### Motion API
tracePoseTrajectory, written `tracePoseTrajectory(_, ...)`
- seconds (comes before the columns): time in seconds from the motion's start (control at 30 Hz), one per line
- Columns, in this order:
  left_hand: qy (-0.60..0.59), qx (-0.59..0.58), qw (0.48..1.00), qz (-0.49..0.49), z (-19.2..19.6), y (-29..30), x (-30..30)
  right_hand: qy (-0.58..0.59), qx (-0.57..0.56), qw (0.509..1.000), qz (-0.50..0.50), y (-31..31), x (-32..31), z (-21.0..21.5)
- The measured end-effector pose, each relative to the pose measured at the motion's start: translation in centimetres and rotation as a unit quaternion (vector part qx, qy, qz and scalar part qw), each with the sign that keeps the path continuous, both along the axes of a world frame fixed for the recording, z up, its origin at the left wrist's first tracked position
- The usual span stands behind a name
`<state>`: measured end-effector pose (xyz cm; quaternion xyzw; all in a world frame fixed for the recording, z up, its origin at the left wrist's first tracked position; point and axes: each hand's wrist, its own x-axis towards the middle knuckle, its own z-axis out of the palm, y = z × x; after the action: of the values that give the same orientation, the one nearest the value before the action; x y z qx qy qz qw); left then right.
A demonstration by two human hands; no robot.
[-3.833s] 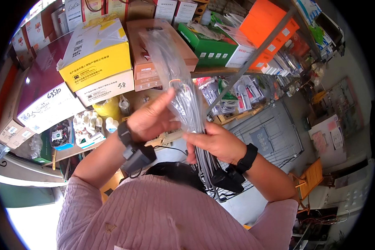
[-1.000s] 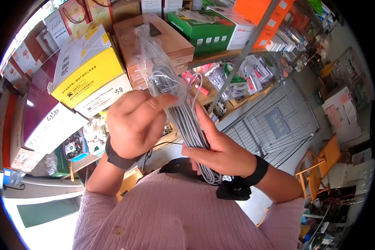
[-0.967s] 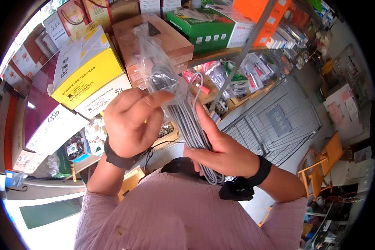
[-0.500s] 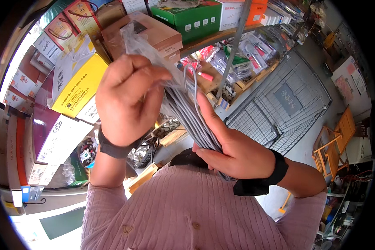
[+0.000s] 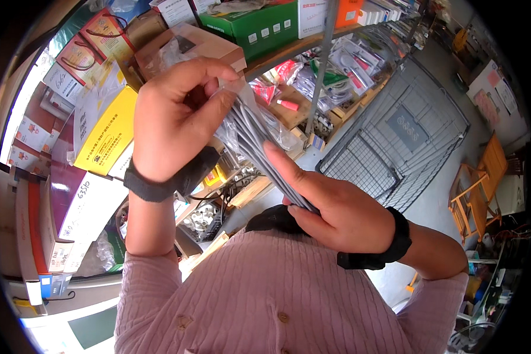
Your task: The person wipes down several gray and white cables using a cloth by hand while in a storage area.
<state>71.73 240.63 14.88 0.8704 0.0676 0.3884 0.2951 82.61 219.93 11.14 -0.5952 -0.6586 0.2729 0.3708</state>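
A folded bundle of grey cable [image 5: 256,141] slants across in front of my chest. My right hand [image 5: 348,215] grips its lower part, thumb on one side and fingers on the other. Around the upper end of the bundle is a clear plastic bag [image 5: 280,131], crumpled and see-through. My left hand [image 5: 174,118] pinches the bag's edge between thumb and forefinger at the bundle's top. The left hand's other fingers are curled and partly hidden. Both wrists wear black bands.
A yellow box [image 5: 106,133] and stacked cartons stand at left. Behind the hands are a brown box [image 5: 218,53] and a green box [image 5: 253,29] on a shelf. Bagged goods lie under a metal post [image 5: 323,71]. At right stand a grey wire cage [image 5: 395,135] and a wooden folding chair [image 5: 484,183].
The bag now sits lower around the cable's upper end. The cable loop that stuck out beside the bag no longer stands apart. My left hand has turned slightly, still pinching the bag.
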Motion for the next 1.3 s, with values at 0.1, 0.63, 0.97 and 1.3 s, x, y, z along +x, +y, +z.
tracePoseTrajectory(0.1,-0.007,-0.037,0.999,-0.003,-0.1,0.0,0.4,-0.002,0.039,0.999,0.0,0.2,0.1,-0.6)
tracePoseTrajectory(0.63,-0.012,0.182,0.983,-0.027,-0.8,-4.9,-0.5,0.165,0.005,0.985,-0.053,3.2,1.1,-0.4)
tracePoseTrajectory(0.97,0.011,0.15,0.988,-0.026,-2.0,-3.3,-1.4,0.399,-0.103,0.911,0.02,4.6,1.7,0.5)
tracePoseTrajectory(1.3,-0.023,0.115,0.993,-0.029,-2.4,-1.6,-2.2,0.338,-0.033,0.939,-0.047,2.9,-0.1,0.1)
